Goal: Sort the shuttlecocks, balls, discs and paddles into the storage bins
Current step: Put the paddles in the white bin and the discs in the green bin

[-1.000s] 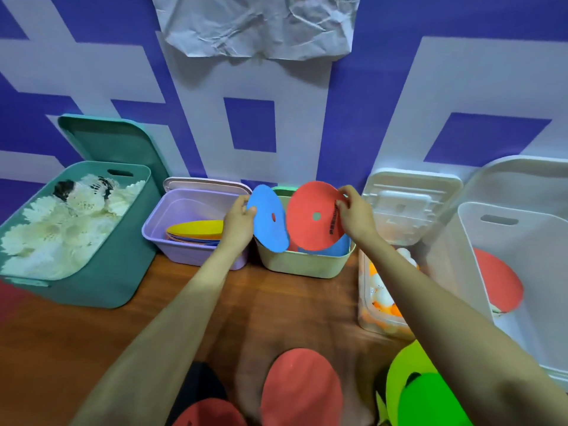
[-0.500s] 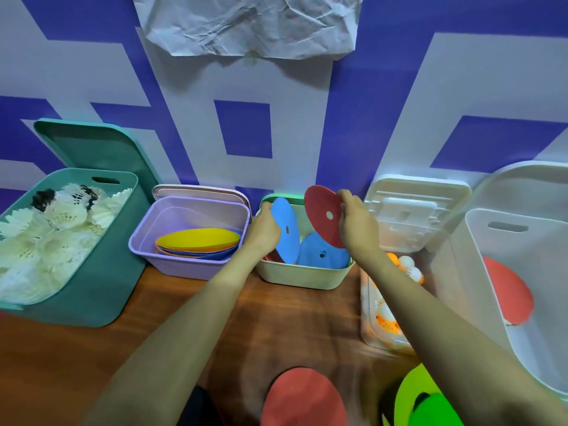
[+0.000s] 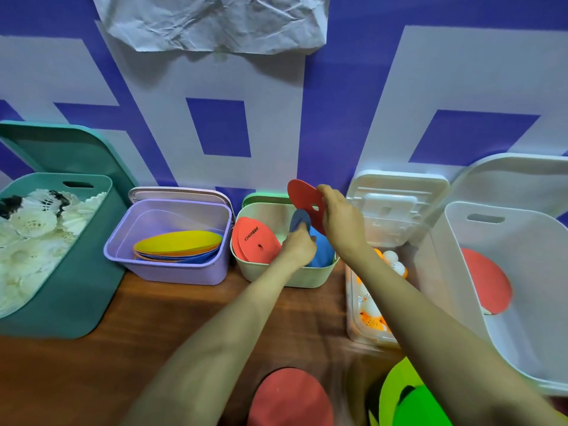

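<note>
The right hand (image 3: 341,224) pinches a red disc (image 3: 302,201) by its rim, tilted above the green bin (image 3: 276,281). The left hand (image 3: 298,245) is down inside the bin, fingers curled on a blue disc (image 3: 300,218). With so light a rim pinch, the red disc could slip and fall behind the bin or against the clear box (image 3: 356,318) of balls (image 3: 390,259). The left hand also crowds the opening, so the two discs may snag, or the light bin may get shoved. The wooden table (image 3: 153,318) also holds a teal bin (image 3: 70,287) of shuttlecocks (image 3: 30,229), a purple bin (image 3: 172,272) and a white bin (image 3: 461,272) with a paddle (image 3: 485,281). Behind is a blue-and-white wall (image 3: 215,127) with crumpled paper (image 3: 215,23).
</note>
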### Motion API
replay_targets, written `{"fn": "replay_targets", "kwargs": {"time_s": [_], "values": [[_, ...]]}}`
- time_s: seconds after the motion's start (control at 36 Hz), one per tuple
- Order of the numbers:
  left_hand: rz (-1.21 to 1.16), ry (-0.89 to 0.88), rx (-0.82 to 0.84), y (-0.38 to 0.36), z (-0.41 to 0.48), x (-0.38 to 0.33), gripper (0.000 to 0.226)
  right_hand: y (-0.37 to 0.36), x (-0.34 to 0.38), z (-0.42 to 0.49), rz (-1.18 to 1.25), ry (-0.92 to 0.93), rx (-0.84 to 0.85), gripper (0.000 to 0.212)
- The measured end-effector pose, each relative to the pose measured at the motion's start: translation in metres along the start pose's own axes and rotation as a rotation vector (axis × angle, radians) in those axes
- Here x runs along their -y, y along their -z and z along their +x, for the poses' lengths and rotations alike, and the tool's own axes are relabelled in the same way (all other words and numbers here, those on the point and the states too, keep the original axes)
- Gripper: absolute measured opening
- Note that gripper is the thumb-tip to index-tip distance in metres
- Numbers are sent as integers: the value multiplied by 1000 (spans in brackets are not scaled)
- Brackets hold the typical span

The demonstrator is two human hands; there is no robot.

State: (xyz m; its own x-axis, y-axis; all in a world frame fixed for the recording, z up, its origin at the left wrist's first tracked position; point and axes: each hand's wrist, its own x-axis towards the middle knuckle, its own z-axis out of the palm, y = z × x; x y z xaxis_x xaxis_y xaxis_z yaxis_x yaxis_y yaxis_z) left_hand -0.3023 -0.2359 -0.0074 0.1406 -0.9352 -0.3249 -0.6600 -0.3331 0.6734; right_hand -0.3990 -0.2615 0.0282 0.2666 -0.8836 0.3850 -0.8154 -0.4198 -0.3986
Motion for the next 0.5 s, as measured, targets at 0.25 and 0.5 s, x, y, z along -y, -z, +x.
{"fn": "replay_targets", "kwargs": {"time_s": [0.25, 0.5], "values": [[113, -62, 192, -1, -8, 11, 22, -2, 16, 3, 92, 221, -144, 57], [116, 65, -303, 58, -20, 75, 41, -40, 40, 0, 247, -111, 62, 30]]}}
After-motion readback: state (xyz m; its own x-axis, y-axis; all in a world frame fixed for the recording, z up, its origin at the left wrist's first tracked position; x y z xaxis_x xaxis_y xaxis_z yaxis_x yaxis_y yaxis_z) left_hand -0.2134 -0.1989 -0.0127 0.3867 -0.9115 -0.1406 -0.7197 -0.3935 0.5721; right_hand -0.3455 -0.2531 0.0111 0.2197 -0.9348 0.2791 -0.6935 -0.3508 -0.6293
